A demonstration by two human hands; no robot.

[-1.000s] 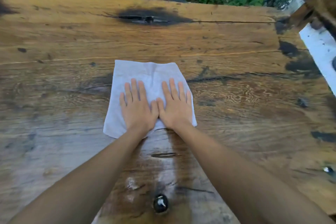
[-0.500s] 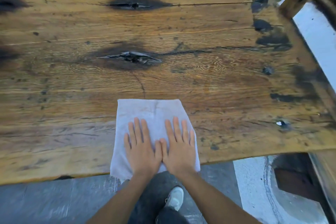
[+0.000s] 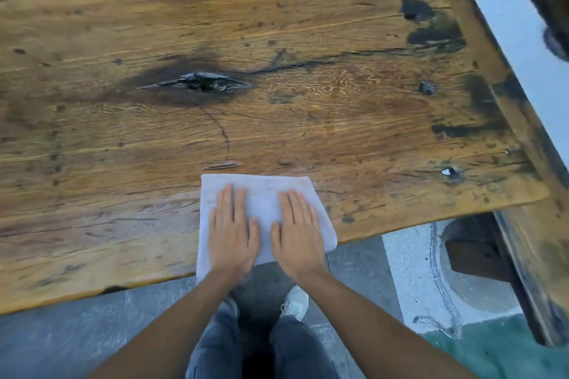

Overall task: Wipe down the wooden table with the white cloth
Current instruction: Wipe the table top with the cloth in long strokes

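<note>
The white cloth (image 3: 264, 194) lies flat at the near edge of the weathered wooden table (image 3: 323, 120), its lower corners hanging slightly over the edge. My left hand (image 3: 231, 234) presses palm-down on the cloth's left half. On the right half, my right hand (image 3: 297, 237) lies flat the same way. Both hands have straight fingers and grip nothing. A small gap of cloth shows between the thumbs.
Dark burnt knots (image 3: 200, 84) and cracks mark the tabletop. A wooden bench frame (image 3: 505, 108) and a white ledge (image 3: 523, 40) run along the right side. Below the table edge are grey pavement (image 3: 61, 338), my legs and white shoes (image 3: 295, 301).
Both hands have dragged the cloth from mid-table back to the near edge. My hands, touching before, are now slightly apart.
</note>
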